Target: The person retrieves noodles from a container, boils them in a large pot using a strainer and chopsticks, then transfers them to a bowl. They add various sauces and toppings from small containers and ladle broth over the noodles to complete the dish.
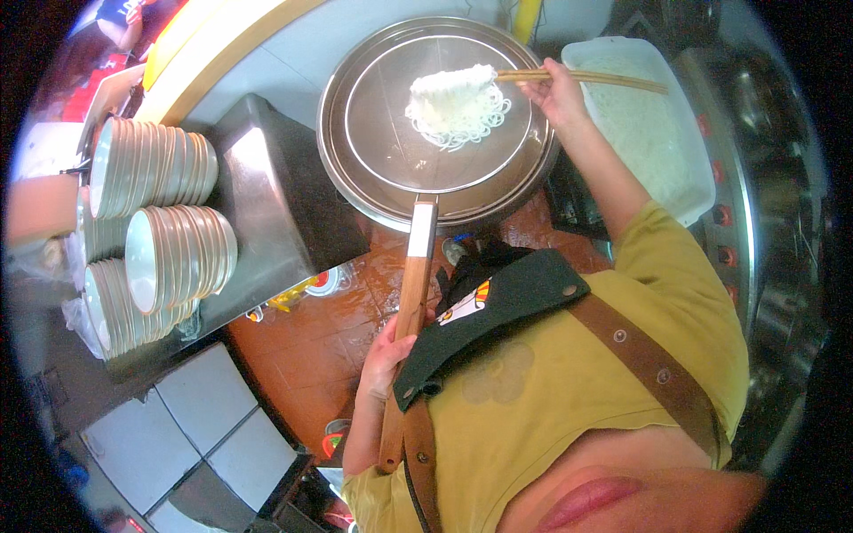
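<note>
My left hand (390,353) is closed round the wooden handle (414,286) of a large round strainer (393,146), whose mesh lies over a wide round metal vessel (333,166). White noodles (460,106) rest on the mesh in a clump, some hanging in loops. Long wooden chopsticks (613,80) are in my right hand (556,93), at the right of the strainer; their far ends reach the noodles' top right edge. What lies inside the vessel under the mesh is hard to make out.
Stacks of bowls (183,256) stand on a metal counter (256,200) at the left. A translucent white tub (693,180) is at the right, beside a metal-edged unit with red knobs (723,214). The tiled floor (306,360) looks wet. Part of another person (126,26) shows top left.
</note>
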`<action>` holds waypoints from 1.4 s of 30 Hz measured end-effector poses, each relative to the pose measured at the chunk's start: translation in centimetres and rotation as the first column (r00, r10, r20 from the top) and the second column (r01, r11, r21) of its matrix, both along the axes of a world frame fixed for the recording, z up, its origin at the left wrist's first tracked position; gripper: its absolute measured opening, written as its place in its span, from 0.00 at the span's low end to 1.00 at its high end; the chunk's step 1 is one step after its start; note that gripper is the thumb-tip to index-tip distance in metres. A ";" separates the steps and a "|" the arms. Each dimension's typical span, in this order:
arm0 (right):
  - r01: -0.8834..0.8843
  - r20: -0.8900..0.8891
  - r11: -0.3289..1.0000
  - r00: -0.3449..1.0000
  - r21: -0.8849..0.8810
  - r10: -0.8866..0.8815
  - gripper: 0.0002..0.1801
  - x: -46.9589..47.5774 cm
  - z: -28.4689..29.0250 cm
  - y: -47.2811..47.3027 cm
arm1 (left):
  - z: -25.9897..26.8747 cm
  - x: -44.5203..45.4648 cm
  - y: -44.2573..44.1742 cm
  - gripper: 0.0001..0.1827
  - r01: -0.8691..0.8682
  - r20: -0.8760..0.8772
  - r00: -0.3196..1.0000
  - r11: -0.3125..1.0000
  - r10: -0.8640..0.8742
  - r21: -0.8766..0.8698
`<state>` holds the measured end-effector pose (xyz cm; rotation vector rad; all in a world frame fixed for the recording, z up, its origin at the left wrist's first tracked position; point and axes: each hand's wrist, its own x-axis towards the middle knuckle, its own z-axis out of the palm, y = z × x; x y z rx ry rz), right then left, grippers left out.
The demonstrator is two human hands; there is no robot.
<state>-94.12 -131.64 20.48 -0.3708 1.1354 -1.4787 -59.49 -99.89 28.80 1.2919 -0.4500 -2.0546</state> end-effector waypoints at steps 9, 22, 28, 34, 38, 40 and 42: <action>0.008 -0.134 1.000 0.991 -0.008 -0.009 0.12 -1.1 -0.9 -0.4 | 0.6 -1.9 0.9 0.30 -0.074 -0.012 0.997 0.997 0.073 -0.034; -0.105 -0.142 0.973 0.987 -0.204 0.076 0.12 1.0 -0.2 -0.1 | 3.3 -2.8 2.4 0.28 -0.030 0.368 0.929 0.998 0.050 -0.062; -0.096 -0.158 0.995 0.983 -0.012 0.093 0.12 1.6 -4.2 1.6 | 3.4 -2.2 2.7 0.28 -0.003 0.287 0.958 1.000 -0.005 0.026; -0.114 -0.092 0.992 0.989 0.060 0.119 0.12 1.8 -5.9 1.9 | 2.3 -2.9 3.5 0.29 -0.062 0.229 0.971 0.998 0.063 -0.011; -0.083 0.060 0.983 0.995 0.166 0.074 0.10 2.7 -5.4 0.6 | 1.4 -2.5 3.5 0.29 -0.042 0.227 0.973 0.999 0.040 0.004; -0.104 0.158 0.986 0.984 0.128 0.083 0.11 2.2 -4.5 0.2 | 0.9 -2.5 3.8 0.30 -0.091 0.168 0.982 0.995 0.082 0.045; -0.134 0.270 0.989 0.956 0.061 0.113 0.11 1.1 -3.5 -0.1 | 0.4 -2.6 3.9 0.29 -0.148 0.063 0.988 0.987 0.144 0.060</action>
